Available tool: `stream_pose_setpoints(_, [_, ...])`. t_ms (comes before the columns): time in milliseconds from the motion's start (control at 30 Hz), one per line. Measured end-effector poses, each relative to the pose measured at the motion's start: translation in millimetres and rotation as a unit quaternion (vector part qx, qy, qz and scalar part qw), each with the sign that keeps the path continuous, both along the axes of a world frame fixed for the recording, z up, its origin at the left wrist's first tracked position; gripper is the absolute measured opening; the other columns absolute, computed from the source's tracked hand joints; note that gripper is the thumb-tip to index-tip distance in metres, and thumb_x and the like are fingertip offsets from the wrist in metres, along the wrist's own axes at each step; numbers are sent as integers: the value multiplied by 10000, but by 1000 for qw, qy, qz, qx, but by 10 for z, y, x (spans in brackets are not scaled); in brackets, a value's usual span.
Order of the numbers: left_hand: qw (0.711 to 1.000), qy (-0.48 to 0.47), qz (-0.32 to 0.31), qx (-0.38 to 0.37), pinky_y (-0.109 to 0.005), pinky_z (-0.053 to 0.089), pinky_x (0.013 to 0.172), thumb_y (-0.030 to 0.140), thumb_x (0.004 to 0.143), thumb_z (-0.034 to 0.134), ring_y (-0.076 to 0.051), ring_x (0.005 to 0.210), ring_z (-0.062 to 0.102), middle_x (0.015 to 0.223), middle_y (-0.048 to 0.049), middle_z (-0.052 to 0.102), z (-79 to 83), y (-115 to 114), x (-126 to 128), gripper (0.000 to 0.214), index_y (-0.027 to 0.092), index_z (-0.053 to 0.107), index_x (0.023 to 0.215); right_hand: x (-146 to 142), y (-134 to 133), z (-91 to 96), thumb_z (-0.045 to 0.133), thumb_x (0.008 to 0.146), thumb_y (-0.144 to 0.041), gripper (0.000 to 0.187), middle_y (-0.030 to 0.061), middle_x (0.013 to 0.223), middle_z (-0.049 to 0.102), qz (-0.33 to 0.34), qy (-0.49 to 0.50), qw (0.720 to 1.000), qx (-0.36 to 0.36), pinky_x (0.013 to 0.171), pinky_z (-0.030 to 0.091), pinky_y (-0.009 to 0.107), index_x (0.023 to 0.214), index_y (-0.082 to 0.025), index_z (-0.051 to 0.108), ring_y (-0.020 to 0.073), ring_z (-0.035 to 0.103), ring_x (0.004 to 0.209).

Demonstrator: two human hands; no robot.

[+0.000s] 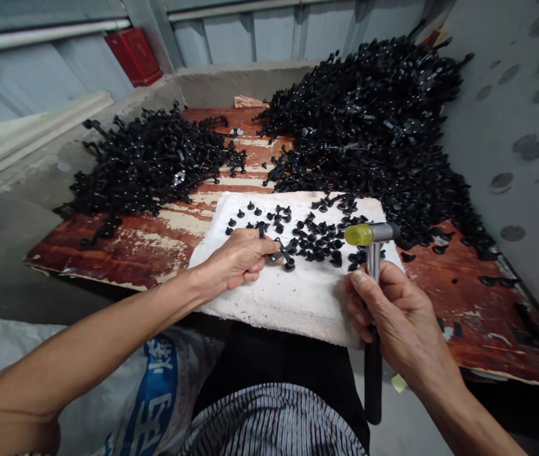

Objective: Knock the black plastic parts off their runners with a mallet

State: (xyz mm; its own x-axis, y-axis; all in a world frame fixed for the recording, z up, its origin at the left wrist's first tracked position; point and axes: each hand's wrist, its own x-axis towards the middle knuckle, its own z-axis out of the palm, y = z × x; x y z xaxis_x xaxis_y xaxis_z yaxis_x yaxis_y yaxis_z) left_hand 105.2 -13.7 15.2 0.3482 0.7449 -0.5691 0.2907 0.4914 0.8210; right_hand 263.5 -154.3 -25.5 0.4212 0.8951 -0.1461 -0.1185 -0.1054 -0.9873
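My left hand (pixel 238 259) pinches a small black branched part (pixel 282 253) with round knobs at its ends, held just over a white cloth pad (pixel 279 304). My right hand (pixel 393 304) is wrapped round the handle of a mallet (pixel 374 234), which stands upright with its head at the top. One face of the mallet is yellow and the other is dark, on a metal head. Many small black knob-like pieces (pixel 317 237) lie scattered on the pad, between and beyond my hands.
A pile of black parts (pixel 140 164) covers the left of the worn red-brown board (pixel 155 234). A taller heap (pixel 364 114) rises at the back right, against a grey panel (pixel 501 145). A red box (pixel 134 56) sits by the wall. A printed sack (pixel 155 386) lies below left.
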Motion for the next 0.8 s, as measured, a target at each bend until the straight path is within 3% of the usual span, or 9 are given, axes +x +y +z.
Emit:
stream_pose_setpoints(267, [1000, -1, 8, -5, -143, 140, 306, 49, 876, 560, 19, 279, 268, 588, -36, 656, 3, 0, 15, 257, 141, 466, 654, 11, -41, -26, 680, 810, -563, 386, -29, 617, 518, -5, -2, 1000, -6, 324, 298, 170, 789, -212, 520, 62, 384, 413])
stream_pose_setpoints(800, [1000, -10, 18, -8, -146, 126, 300, 38, 856, 576, 15, 260, 264, 513, -31, 625, 2, 14, -3, 295, 148, 454, 611, 0, -10, 5, 678, 808, -556, 379, -36, 604, 513, -5, -7, 1000, -5, 318, 316, 172, 781, -213, 519, 65, 387, 407])
